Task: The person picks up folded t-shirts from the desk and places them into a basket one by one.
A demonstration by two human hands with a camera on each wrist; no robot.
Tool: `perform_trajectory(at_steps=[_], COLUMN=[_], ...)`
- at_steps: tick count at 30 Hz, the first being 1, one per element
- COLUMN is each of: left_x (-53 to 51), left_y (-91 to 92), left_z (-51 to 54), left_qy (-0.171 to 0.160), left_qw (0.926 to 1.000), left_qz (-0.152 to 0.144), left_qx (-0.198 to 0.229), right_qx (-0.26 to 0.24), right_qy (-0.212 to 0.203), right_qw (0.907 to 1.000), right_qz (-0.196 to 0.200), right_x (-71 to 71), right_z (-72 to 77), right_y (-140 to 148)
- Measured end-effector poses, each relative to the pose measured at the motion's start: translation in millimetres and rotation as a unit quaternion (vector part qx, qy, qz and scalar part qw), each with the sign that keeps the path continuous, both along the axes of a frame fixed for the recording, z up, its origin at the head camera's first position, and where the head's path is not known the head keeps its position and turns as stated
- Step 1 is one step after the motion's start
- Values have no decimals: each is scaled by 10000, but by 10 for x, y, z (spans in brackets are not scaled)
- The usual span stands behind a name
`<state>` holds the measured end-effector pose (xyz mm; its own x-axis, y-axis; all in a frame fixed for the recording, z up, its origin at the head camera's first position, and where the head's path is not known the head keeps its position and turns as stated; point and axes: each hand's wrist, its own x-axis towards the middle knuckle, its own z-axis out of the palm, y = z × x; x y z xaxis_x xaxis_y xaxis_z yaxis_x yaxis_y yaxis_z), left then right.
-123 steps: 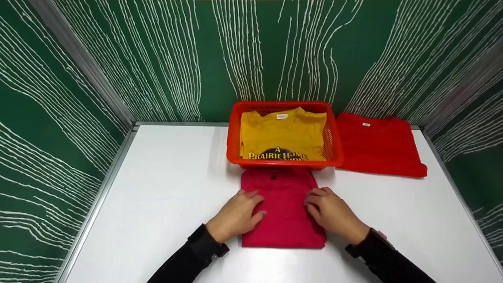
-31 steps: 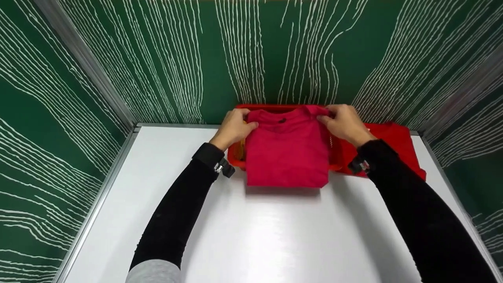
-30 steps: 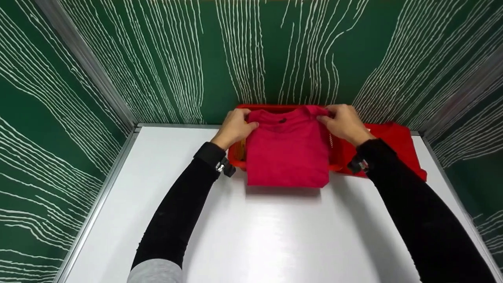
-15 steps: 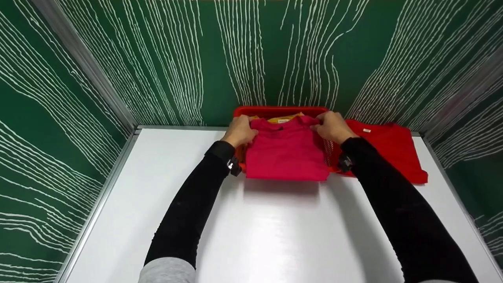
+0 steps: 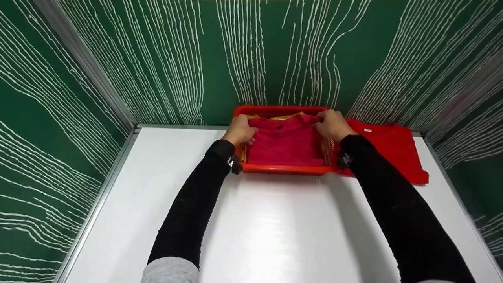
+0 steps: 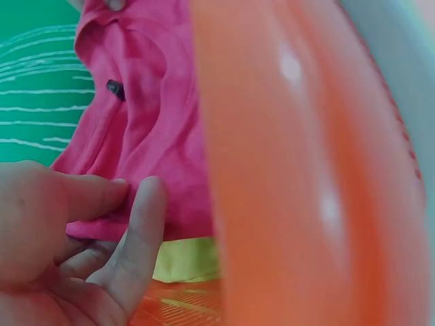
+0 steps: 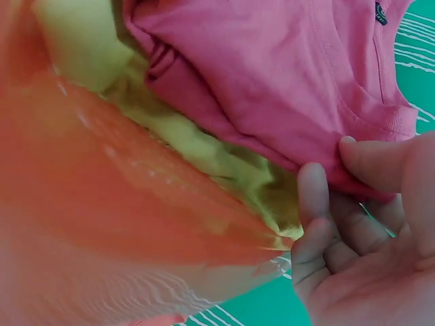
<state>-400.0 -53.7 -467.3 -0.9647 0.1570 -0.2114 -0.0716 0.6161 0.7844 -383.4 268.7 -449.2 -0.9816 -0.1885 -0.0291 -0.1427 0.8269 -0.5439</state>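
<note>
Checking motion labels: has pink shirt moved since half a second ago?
Yes, into the red basket: the pink shirt no longer overhangs the basket's front rim.

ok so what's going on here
A person's left hand and right hand pinch the collar-end corners of a folded pink shirt. It sits inside the red basket, over a yellow shirt, not yet let go. A red shirt lies on the white table beside the basket.

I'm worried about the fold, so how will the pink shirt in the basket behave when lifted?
The pink shirt is probably floppy, since its cloth wrinkles softly. It may unfold if lifted by one corner, as its folded edge shows layers.
</note>
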Motion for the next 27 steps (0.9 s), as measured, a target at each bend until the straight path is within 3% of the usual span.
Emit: perform_trajectory(at_steps=[6, 15, 18, 22, 25, 27], left_x=[-42, -69, -40, 26, 104, 173], left_y=[55, 133, 106, 43, -1, -24], left_z=[-25, -76, -61, -3, 60, 95], left_qy=[142, 228, 333, 670, 938, 1137], left_qw=[9988, 9953, 9974, 9975, 9950, 9917], left_qz=[385, 718, 561, 118, -220, -431], left_qx=[285, 610, 296, -181, -266, -419], right_qx=[-8, 219, 197, 104, -34, -27], right_qy=[71, 371, 422, 494, 546, 458], right_qw=[9996, 9969, 9962, 9959, 9971, 9988], right_qz=[-283, -656, -734, -755, -536, -161], right_x=[-50, -109, -93, -55, 3, 62], right_z=[5, -41, -47, -40, -9, 22], right_y=[-22, -122, -139, -123, -112, -121])
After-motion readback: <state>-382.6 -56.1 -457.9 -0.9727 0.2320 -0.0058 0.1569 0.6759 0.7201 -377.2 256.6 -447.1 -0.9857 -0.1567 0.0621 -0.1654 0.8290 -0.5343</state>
